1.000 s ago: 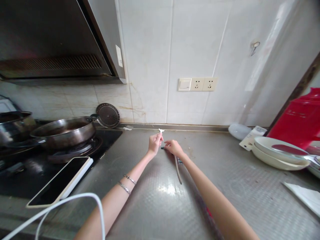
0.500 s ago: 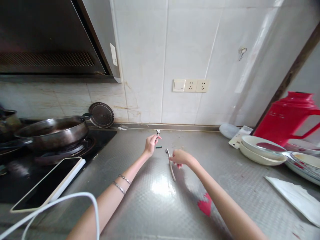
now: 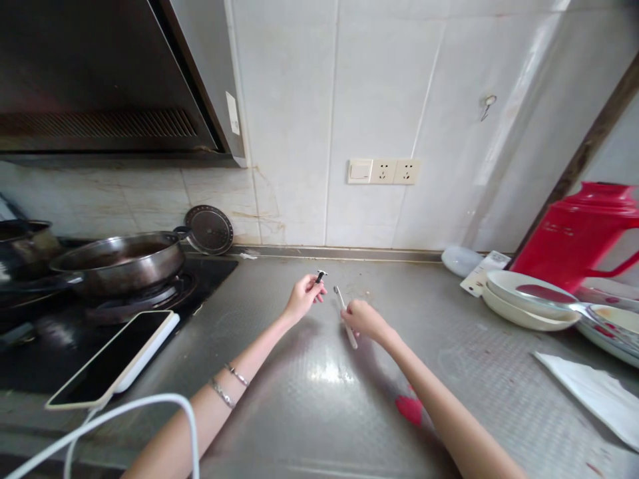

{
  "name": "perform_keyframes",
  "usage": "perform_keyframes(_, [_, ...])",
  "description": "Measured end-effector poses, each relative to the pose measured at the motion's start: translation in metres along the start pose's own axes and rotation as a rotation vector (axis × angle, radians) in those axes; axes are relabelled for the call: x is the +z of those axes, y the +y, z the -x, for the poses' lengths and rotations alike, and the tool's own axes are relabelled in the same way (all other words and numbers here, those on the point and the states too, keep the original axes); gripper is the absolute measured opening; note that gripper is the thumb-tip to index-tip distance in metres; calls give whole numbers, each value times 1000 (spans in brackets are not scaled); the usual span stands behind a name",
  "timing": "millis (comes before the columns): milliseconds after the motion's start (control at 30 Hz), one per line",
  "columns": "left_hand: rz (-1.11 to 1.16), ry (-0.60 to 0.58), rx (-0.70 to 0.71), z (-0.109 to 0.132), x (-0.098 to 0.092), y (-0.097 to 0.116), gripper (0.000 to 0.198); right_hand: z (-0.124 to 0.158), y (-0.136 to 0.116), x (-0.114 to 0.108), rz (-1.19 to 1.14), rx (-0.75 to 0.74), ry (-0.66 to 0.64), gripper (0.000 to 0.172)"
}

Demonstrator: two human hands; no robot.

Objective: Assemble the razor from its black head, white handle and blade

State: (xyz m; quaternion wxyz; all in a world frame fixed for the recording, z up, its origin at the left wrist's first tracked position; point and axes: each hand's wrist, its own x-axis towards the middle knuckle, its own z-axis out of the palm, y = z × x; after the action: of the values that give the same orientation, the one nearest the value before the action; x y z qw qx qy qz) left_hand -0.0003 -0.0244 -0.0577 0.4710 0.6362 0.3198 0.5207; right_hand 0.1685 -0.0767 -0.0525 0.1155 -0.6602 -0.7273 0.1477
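My left hand (image 3: 303, 297) is closed on a small black piece with a silvery top (image 3: 320, 275), pinched between thumb and fingers above the metal counter (image 3: 299, 412). The exact kind of this piece is too small to make out. A slim white toothbrush (image 3: 351, 336) with a dark head lies slantwise in my right hand (image 3: 363, 319), whose fingers are closed around its middle. Its head points toward the wall, close to the left hand's fingertips but apart from them.
On the left, a steel pan (image 3: 120, 263) sits on the stove beside a phone (image 3: 112, 362) with a white cable (image 3: 144, 400). To the right are stacked plates (image 3: 529, 313), a red thermos jug (image 3: 574, 233) and a white paper (image 3: 594, 392). A red patch (image 3: 410, 409) marks the counter.
My left hand has moved slightly right and down, and its piece is tilted differently. The short dark green piece on the counter is no longer visible. The toothbrush has shifted slightly in my right hand.
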Motion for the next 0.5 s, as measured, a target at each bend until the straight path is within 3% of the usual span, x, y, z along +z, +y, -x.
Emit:
perform_keyframes(67, [3, 0, -12, 8, -4, -2, 31, -5, 11, -8, -175, -66, 24, 33])
perform_keyframes(167, [25, -3, -37, 17, -7, -4, 31, -10, 28, -22, -360, -226, 159, 31])
perform_keyframes(267, [31, -24, -30, 20, -8, -5, 28, -9, 37, -33, -382, -347, 289, 34])
perform_keyframes(500, [-53, -61, 37, 23, -2, -7, 19, 7, 24, -49, -359, -428, 296, 40])
